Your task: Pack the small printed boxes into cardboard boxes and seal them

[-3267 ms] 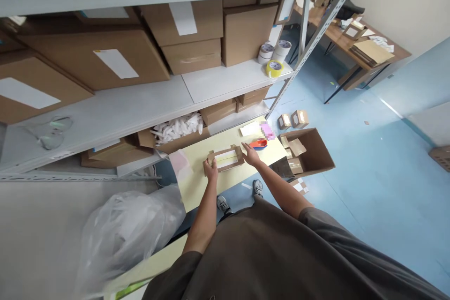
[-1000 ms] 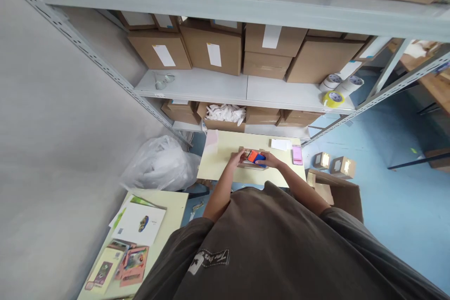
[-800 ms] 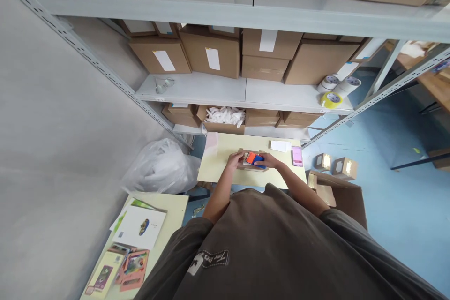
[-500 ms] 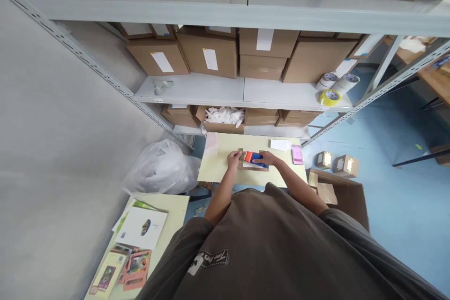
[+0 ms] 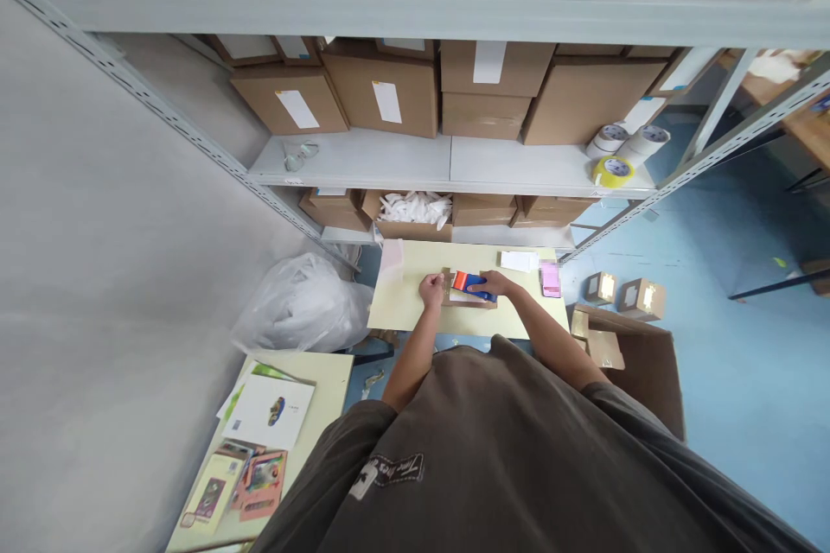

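Note:
A small cardboard box [image 5: 488, 304] with a white paper label lies on the cream table [image 5: 415, 318]. My right hand [image 5: 496, 282] is closed around a blue and orange tape dispenser [image 5: 478, 285], which sits over the top of the box. At the box's left end is my left hand [image 5: 431, 289], its fingers pinched together. Whatever those fingertips hold, if anything, is too small to make out. To the right of the box lie white label sheets [image 5: 517, 260] and a pink-purple phone-like item [image 5: 551, 279].
A metal shelf rack [image 5: 363, 160] with cardboard boxes stands behind the table, carrying tape rolls [image 5: 613, 172] at its right. An open carton [image 5: 648, 371] stands at my right. A plastic bag [image 5: 304, 302] and a side table [image 5: 330, 376] with booklets are at my left.
The camera view has shifted slightly. My left hand appears a little farther from the dispenser. The tape dispenser stays in my right hand over the box.

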`<control>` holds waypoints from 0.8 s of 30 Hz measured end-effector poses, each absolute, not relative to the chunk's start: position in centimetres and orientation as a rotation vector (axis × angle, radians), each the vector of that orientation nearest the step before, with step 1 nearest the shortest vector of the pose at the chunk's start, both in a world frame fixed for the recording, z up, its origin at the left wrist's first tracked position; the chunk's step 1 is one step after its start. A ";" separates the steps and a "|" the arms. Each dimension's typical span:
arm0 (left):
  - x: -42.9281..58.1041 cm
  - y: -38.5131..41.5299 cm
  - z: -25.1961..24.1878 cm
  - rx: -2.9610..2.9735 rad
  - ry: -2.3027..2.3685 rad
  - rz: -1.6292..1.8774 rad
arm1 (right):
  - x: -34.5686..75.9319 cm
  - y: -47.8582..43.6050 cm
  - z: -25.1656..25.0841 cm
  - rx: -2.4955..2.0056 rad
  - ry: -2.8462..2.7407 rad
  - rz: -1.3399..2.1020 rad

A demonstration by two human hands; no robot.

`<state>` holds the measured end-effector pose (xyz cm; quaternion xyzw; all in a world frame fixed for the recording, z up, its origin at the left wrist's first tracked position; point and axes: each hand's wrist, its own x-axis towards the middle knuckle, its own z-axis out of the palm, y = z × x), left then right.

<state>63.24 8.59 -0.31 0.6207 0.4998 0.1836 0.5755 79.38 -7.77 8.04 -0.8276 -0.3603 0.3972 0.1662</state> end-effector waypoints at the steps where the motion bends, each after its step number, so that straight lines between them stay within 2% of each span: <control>1: 63.3 8.6 -0.2 1.471 1.184 0.447 | 79.5 -7.8 8.0 -2.345 -1.023 1.132; 9: 63.2 9.3 0.0 1.520 1.269 0.470 | 80.0 -7.6 7.4 -2.285 -0.979 1.151; 24: 62.5 11.0 -4.4 1.378 1.359 0.337 | 79.4 -4.1 6.2 -2.479 -1.092 1.121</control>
